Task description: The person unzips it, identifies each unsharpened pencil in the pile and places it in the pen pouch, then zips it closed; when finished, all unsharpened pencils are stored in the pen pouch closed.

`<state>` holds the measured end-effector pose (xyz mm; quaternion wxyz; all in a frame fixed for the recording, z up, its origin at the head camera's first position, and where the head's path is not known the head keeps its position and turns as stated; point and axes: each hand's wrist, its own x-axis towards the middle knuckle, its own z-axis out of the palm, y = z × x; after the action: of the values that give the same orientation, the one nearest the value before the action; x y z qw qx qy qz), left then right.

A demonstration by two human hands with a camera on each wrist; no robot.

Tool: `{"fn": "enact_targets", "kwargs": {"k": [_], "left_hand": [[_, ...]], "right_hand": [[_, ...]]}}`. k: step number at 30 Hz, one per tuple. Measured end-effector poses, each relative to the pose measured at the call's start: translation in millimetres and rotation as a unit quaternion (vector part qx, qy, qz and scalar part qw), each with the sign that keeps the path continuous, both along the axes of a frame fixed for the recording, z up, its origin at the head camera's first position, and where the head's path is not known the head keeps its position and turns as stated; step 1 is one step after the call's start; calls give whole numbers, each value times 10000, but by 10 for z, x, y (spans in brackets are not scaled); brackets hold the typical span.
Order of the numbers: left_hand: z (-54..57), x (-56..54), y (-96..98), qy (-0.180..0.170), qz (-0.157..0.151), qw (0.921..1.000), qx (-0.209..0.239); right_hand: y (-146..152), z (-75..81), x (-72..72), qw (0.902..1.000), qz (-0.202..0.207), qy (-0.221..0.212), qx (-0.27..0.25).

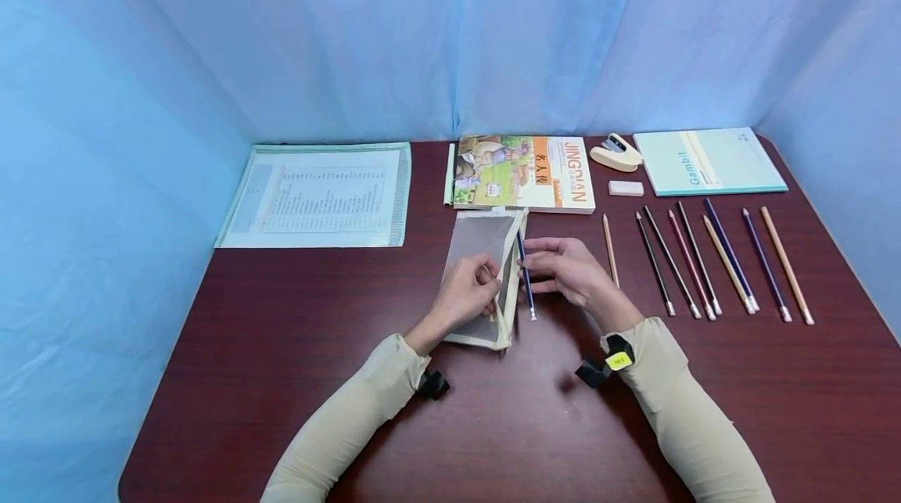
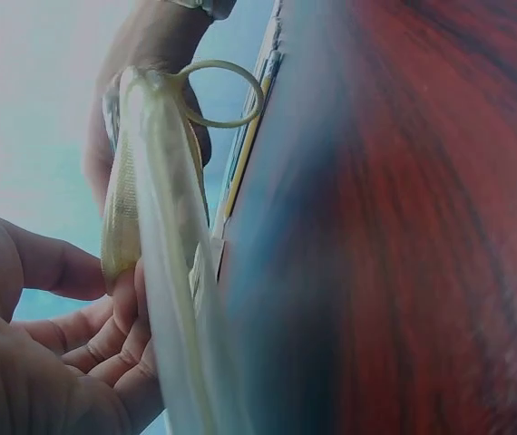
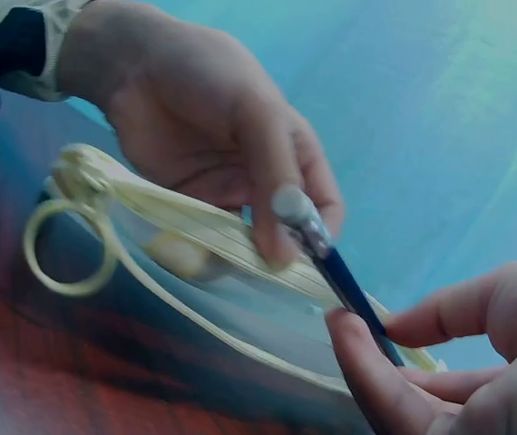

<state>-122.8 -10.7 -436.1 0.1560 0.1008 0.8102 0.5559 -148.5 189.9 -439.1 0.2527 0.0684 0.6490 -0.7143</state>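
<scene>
A translucent mesh zip pouch (image 1: 477,237) with cream edging stands tilted on the table, its mouth gaping to the right. My left hand (image 1: 468,289) pinches the near side of that mouth between thumb and fingers. At the opening, my right hand (image 1: 566,268) pinches a dark blue pencil (image 1: 529,292) between thumb and fingers. The pencil's white eraser end (image 3: 290,204) points toward me in the right wrist view, while its other end is hidden. A cream ring (image 2: 258,100) hangs from the pouch's zip end. Something small and tan (image 3: 177,254) shows blurred inside the pouch.
Several pencils (image 1: 690,264) lie in a row at the right. Along the back are a book (image 1: 507,174), a pale green pen (image 1: 449,174), a cream stapler (image 1: 615,153), a white eraser (image 1: 626,188) and a notebook (image 1: 732,163). A document sleeve (image 1: 317,198) lies at the back left.
</scene>
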Motion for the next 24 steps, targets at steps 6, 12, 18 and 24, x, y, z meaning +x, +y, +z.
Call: {"fn": "enact_targets", "kwargs": {"k": [6,12,18,24], "left_hand": [[3,8,26,-60,-46,10000,35],[5,21,40,49,-28,9999,-84],[26,36,52,180,135,9991,-357],[43,42,53,280,326,9987,-262]], "right_hand": [[-199,-18,47,9964,-421,361,645],[-312,-31,89,9900,-446,632,1180],[-245,55,148,9805,-217,1036,1658],[74,178,203,9661,-54,1419,2155]]}}
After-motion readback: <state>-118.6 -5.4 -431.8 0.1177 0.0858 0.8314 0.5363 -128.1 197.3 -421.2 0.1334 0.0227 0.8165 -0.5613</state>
